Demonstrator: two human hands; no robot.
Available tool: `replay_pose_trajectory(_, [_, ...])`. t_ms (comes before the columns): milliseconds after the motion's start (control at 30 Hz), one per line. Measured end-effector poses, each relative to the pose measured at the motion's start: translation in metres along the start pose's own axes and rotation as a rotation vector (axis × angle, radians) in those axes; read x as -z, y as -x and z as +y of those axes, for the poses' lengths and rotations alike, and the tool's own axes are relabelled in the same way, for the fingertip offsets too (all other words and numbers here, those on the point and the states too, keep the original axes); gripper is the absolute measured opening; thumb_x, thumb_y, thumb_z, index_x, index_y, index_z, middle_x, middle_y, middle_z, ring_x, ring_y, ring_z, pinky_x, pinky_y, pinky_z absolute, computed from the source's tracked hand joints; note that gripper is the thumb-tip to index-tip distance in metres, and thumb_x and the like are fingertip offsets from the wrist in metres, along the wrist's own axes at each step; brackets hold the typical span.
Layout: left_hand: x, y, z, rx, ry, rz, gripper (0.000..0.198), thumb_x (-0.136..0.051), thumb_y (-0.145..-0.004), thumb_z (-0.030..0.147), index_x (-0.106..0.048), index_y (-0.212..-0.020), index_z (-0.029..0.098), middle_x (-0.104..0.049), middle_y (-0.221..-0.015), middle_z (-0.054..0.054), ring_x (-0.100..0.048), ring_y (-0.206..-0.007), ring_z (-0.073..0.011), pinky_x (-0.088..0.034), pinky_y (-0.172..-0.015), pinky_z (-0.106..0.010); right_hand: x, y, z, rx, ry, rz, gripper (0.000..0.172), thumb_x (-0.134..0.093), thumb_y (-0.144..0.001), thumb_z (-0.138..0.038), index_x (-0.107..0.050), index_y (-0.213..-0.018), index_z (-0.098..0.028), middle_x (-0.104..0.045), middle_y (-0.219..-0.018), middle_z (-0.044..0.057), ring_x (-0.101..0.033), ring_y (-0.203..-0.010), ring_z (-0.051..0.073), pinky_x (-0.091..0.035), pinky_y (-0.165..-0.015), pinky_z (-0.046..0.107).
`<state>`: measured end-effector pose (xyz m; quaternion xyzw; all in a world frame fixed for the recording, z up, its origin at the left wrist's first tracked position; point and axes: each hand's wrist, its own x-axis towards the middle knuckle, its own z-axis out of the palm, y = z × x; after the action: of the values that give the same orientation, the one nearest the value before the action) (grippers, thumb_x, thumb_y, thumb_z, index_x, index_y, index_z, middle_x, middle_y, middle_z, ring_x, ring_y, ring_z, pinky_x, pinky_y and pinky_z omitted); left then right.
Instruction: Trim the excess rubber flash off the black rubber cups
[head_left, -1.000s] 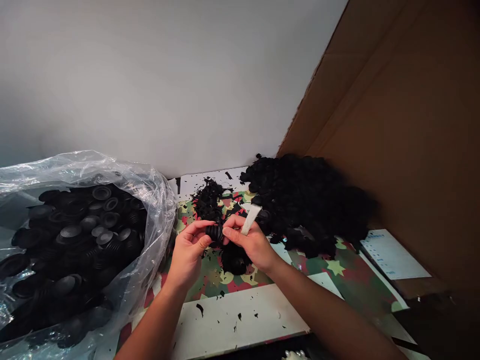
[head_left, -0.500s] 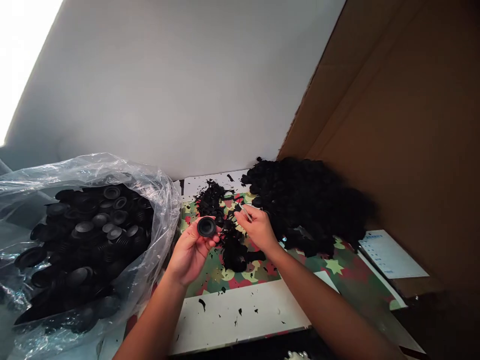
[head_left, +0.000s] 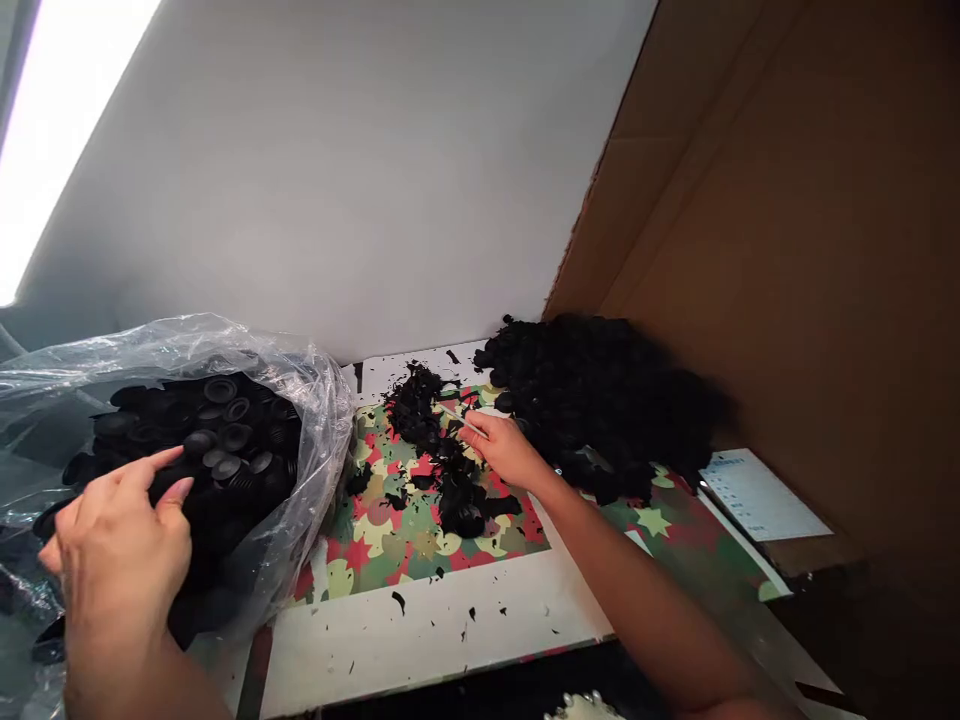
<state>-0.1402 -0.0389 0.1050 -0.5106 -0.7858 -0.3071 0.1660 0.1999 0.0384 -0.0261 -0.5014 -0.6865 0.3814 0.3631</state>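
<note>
My left hand is over the clear plastic bag on the left, its thumb and fingers apart. Beneath and around the fingertips lie many round black rubber caps, heaped in the bag. I cannot see any cap held in that hand. At the middle of the table, my right hand is closed around a thin, pale, stick-like tool that points up and left. Near its tip are black rubber scraps. More black pieces lie just below the hand.
A large mound of black rubber pieces lies to the right, against a brown cardboard wall. Under the work is a camouflage-patterned sheet with stars. A printed white card rests at the right. A pale panel stands behind.
My left hand has moved left from the middle of the table to the bag, and the round cap it held no longer shows in it. My right hand keeps the tool, turned slightly leftward.
</note>
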Motion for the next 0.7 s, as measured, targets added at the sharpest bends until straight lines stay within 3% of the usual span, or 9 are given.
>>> replay_pose_trajectory(100, [-0.007, -0.001, 0.001, -0.063, 0.025, 0.008, 0.016, -0.066, -0.083, 0.035, -0.072, -0.093, 0.025, -0.069, -0.119, -0.012, -0.054, -0.121, -0.0438, -0.037, -0.099, -0.069, -0.002, 0.005, -0.004, -0.003, 0.054, -0.148, 0.041, -0.057, -0.09, -0.046, -0.049, -0.059, -0.021, -0.042, -0.049, -0.006, -0.039, -0.05, 0.012, -0.026, -0.052, 0.023])
replay_pose_trajectory(200, [-0.019, 0.021, 0.028, -0.282, 0.267, 0.061, 0.022, -0.063, -0.087, 0.039, -0.072, -0.098, 0.022, -0.07, -0.115, -0.013, -0.06, -0.115, -0.0354, -0.043, -0.102, -0.055, -0.008, 0.012, -0.007, -0.008, 0.123, -0.264, 0.03, -0.077, -0.076, -0.041, -0.057, -0.063, -0.022, -0.045, -0.05, -0.008, -0.037, -0.048, 0.011, -0.023, -0.049, 0.023])
replay_pose_trajectory(267, [-0.03, 0.042, 0.051, -0.399, 0.499, -0.119, 0.021, -0.06, -0.09, 0.038, -0.073, -0.095, 0.022, -0.074, -0.099, -0.009, -0.068, -0.094, -0.0269, -0.052, -0.089, -0.04, -0.01, 0.014, -0.007, -0.01, 0.152, -0.27, 0.025, -0.079, -0.073, -0.033, -0.059, -0.064, -0.022, -0.046, -0.049, -0.008, -0.037, -0.047, 0.01, -0.023, -0.049, 0.023])
replay_pose_trajectory(333, [-0.045, 0.061, 0.071, -0.443, 0.64, -0.5, 0.019, -0.063, -0.088, 0.038, -0.073, -0.085, 0.023, -0.074, -0.079, -0.005, -0.068, -0.068, -0.021, -0.053, -0.064, -0.029, -0.011, 0.013, -0.006, -0.019, 0.116, -0.225, 0.022, -0.073, -0.076, -0.029, -0.058, -0.062, -0.021, -0.046, -0.049, -0.007, -0.037, -0.047, 0.01, -0.023, -0.049, 0.023])
replay_pose_trajectory(400, [-0.063, 0.073, 0.085, -0.395, 0.69, -0.761, 0.014, -0.067, -0.084, 0.035, -0.073, -0.08, 0.023, -0.074, -0.071, -0.003, -0.068, -0.062, -0.021, -0.05, -0.054, -0.027, -0.01, 0.01, -0.006, -0.025, 0.0, -0.143, 0.023, -0.067, -0.079, -0.033, -0.057, -0.062, -0.02, -0.046, -0.052, -0.006, -0.038, -0.05, 0.011, -0.026, -0.051, 0.023])
replay_pose_trajectory(467, [-0.08, 0.079, 0.094, -0.32, 0.772, -0.859, 0.01, -0.07, -0.081, 0.031, -0.072, -0.077, 0.022, -0.075, -0.071, -0.004, -0.069, -0.064, -0.0225, -0.051, -0.057, -0.028, -0.01, 0.006, -0.008, -0.019, -0.167, -0.019, 0.027, -0.065, -0.078, -0.04, -0.055, -0.063, -0.02, -0.048, -0.057, -0.005, -0.039, -0.053, 0.012, -0.031, -0.052, 0.024])
replay_pose_trajectory(533, [-0.094, 0.081, 0.1, -0.212, 0.922, -0.931, 0.011, -0.071, -0.081, 0.031, -0.073, -0.086, 0.022, -0.077, -0.081, -0.007, -0.072, -0.072, -0.0239, -0.054, -0.062, -0.03, -0.015, 0.005, -0.011, -0.03, -0.317, 0.148, 0.031, -0.064, -0.078, -0.046, -0.054, -0.064, -0.021, -0.05, -0.06, -0.004, -0.042, -0.056, 0.013, -0.036, -0.055, 0.025])
replay_pose_trajectory(600, [-0.103, 0.085, 0.106, -0.101, 1.087, -0.981, 0.026, -0.073, -0.079, 0.034, -0.071, -0.101, 0.021, -0.077, -0.1, -0.01, -0.073, -0.087, -0.0253, -0.057, -0.073, -0.033, -0.023, 0.007, -0.016, -0.063, -0.398, 0.318, 0.033, -0.064, -0.077, -0.049, -0.053, -0.064, -0.021, -0.051, -0.059, -0.003, -0.045, -0.057, 0.014, -0.04, -0.058, 0.027])
replay_pose_trajectory(700, [-0.109, 0.095, 0.115, 0.065, 1.237, -0.934, 0.049, -0.082, -0.07, 0.035, -0.066, -0.114, 0.02, -0.073, -0.115, -0.011, -0.069, -0.102, -0.0267, -0.055, -0.086, -0.037, -0.039, 0.015, -0.023, -0.083, -0.451, 0.401, 0.035, -0.066, -0.077, -0.05, -0.052, -0.063, -0.021, -0.058, -0.064, -0.001, -0.052, -0.062, 0.016, -0.044, -0.063, 0.028])
